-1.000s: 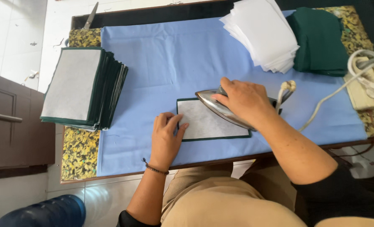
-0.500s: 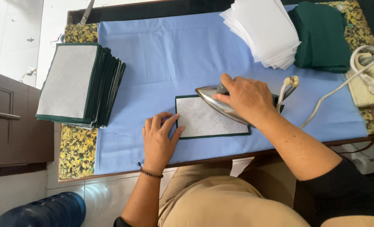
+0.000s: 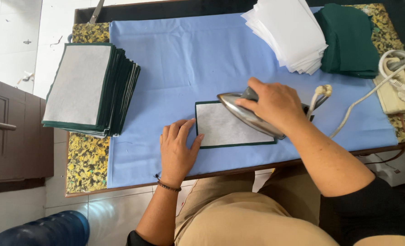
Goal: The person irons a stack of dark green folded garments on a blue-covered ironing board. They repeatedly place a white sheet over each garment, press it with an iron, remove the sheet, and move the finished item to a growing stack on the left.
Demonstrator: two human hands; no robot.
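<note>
We see a flat rectangular fabric piece (image 3: pixel 230 130), pale grey with a dark green border, lying on a blue cloth (image 3: pixel 189 59). Our left hand (image 3: pixel 179 150) rests flat, fingers spread, touching its left edge. Our right hand (image 3: pixel 275 105) is clamped around the handle of a metal iron (image 3: pixel 245 114) resting on the piece's right part.

shiny metal iron (image 3: pixel 248 113), matt blue cloth cover (image 3: pixel 175 68), soft white fabric sheets (image 3: pixel 289 32) — dark green cloth pile (image 3: pixel 350 38), glossy floor tiles (image 3: pixel 11 27)

Left hand (image 3: pixel 179 152) lies flat, fingers spread; right hand (image 3: pixel 275 105) is curled in a grip.
</note>
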